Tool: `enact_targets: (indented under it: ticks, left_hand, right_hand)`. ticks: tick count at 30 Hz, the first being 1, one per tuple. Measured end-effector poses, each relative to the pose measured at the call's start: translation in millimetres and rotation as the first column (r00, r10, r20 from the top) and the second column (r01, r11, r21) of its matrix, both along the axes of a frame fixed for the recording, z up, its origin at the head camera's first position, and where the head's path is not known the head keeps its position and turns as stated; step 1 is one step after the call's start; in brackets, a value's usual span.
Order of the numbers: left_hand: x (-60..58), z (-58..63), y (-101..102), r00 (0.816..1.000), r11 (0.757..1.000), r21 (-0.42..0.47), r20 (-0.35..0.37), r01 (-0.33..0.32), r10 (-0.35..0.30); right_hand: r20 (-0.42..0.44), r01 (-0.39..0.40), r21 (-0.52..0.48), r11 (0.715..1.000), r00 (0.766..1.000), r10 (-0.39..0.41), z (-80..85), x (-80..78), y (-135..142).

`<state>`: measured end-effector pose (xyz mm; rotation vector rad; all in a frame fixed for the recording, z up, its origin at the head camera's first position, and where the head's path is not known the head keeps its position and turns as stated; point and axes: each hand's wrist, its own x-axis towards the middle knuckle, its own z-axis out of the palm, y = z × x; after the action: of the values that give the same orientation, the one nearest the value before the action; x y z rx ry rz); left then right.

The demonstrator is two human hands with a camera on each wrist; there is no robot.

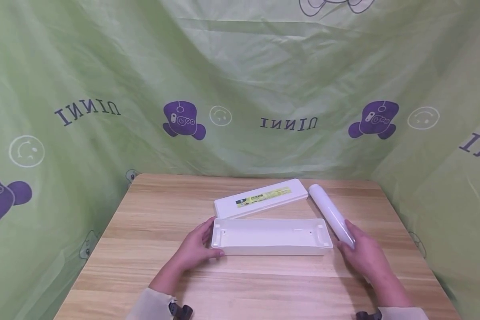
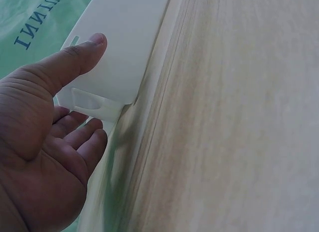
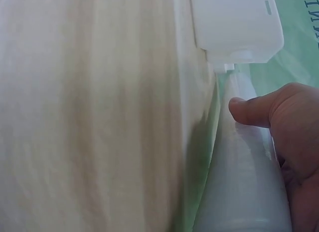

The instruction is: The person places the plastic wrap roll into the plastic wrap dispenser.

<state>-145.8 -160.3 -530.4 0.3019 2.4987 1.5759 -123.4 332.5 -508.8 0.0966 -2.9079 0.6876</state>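
In the head view a long white open box point(image 1: 269, 250) lies on the wooden table, its hollow side facing up. My left hand point(image 1: 196, 249) grips the box's left end, the thumb point(image 2: 82, 60) on its front wall and the other fingers around the end and back. On the right, my right hand point(image 1: 363, 254) holds the near end of a white roll of cling film point(image 1: 331, 212), which slants away to the far left. Its thumb point(image 3: 249, 111) lies along the roll in the right wrist view. The inside of the box shows small fittings at both ends.
Behind the box, a white lid point(image 1: 224, 206) with a yellow-green label lies at a slant, its right end close to the roll's far end. The wooden table point(image 1: 152, 209) meets a green printed curtain point(image 1: 240, 66) at the back and both sides.
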Motion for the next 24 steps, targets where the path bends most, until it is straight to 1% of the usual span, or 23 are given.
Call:
enact_targets:
  ticks: [5, 6, 13, 21, 24]
  left_hand:
    - [0.2, -0.2, -0.1, 1.0, 1.0, -0.011, 0.006, -0.002, 0.002]
    - [-1.3, -4.2, -1.6, 1.0, 1.0, -0.009, 0.005, 0.003, -0.003]
    - [-1.1, -6.2, -1.1, 1.0, 1.0, -0.001, 0.003, 0.008, -0.008]
    - [-1.1, -2.2, 0.3, 1.0, 1.0, -0.012, 0.006, 0.003, -0.003]
    - [-1.1, -0.1, 1.0, 1.0, 1.0, -0.016, 0.006, 0.001, -0.001]
  right_hand:
    - [-0.013, -0.007, 0.015, 1.0, 1.0, 0.007, 3.3, 1.2, 1.1]
    - [-0.016, -0.007, 0.015, 1.0, 1.0, 0.007, 3.8, 1.7, 1.1]
    - [-0.021, 0.0, 0.014, 1.0, 1.0, 0.001, 7.0, 4.3, 1.5]
    - [0.0, 0.018, 0.03, 0.999, 1.0, -0.018, 12.1, 3.8, 1.6]
    - [-0.005, 0.019, 0.037, 0.999, 1.0, -0.019, 13.5, 3.5, 1.7]
